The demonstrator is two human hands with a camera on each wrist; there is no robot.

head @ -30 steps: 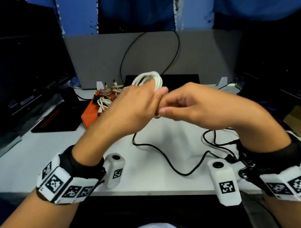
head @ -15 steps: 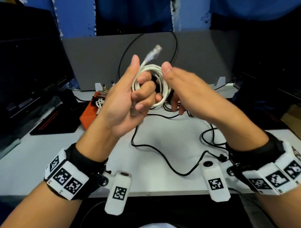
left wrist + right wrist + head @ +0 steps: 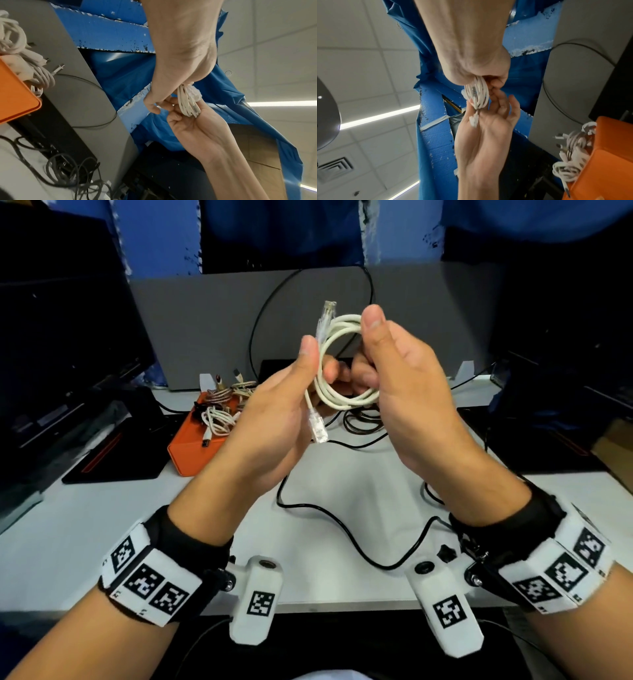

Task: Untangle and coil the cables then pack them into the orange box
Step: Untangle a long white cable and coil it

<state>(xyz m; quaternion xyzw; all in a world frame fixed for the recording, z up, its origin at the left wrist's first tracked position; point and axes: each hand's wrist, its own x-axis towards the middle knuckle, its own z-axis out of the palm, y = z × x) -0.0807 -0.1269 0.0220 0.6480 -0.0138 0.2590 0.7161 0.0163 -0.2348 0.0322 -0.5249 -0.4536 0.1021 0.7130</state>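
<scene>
Both sets of fingers curl around a white cable coil (image 3: 337, 371), left hand (image 3: 274, 419) and right hand (image 3: 404, 378) holding it raised above the bench (image 3: 102, 525), right of the orange box (image 3: 191, 450). Its clear plugs point up and down; half a second ago the left fingers wrapped it tighter.

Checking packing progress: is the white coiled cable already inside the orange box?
No, both hands hold the white coiled cable in the air, apart from the orange box.
</scene>
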